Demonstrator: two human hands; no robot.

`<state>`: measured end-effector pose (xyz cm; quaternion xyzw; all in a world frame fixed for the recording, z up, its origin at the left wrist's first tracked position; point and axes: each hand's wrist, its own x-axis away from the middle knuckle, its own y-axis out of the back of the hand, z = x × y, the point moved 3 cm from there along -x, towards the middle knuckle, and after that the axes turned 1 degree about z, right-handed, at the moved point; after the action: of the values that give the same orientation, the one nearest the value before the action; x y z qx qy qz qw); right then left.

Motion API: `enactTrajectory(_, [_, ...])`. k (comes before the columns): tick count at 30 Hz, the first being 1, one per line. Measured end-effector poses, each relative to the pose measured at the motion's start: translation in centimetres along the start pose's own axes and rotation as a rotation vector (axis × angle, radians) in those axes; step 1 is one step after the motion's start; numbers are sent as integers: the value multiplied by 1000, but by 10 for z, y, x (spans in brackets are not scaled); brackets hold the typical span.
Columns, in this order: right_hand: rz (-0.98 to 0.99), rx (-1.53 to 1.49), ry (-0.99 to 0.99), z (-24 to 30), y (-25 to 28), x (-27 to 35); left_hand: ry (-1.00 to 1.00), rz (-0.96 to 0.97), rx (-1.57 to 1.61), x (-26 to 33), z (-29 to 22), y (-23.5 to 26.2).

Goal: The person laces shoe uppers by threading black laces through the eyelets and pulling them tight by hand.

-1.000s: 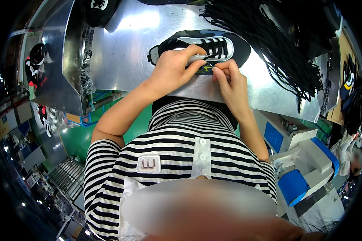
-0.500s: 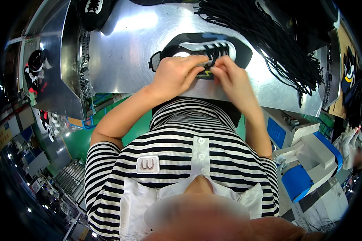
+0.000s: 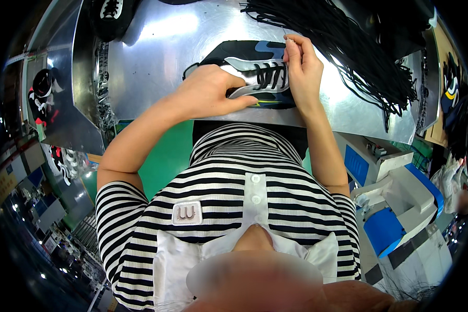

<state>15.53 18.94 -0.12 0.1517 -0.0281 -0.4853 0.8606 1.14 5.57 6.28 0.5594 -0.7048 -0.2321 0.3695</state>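
On the metal table (image 3: 156, 57), a light, pliable sneaker (image 3: 255, 73) is pinned by the left hand (image 3: 208, 93); its limp lace is pinched by the right hand (image 3: 301, 67).

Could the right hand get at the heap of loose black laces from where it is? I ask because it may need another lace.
Probably yes. The right hand pinches a lace at the shoe, and the black laces lie just beyond it on the metal table, nothing between.
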Motion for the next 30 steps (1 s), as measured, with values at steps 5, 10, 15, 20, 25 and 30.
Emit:
enactTrajectory(5, [-60,-28,-9,-3,-3,1,-46,16,-88,3,8,4])
enactTrajectory(10, [-17,-259,-95,-4,-2,2,-33,-99,-9,6,10,-1])
enactTrajectory(15, [50,-369,-135,0,-5,9,164,-423,276,-3,6,-6])
enactTrajectory(20, [86,-376,-163,4,-5,12,156,-624,481,-24,29,-19])
enactTrajectory(25, [88,-382,-210,5,-4,17,165,-649,424,-27,34,-22])
enactTrajectory(30, [124,-437,-165,7,-7,15,229,-535,780,-23,42,-21])
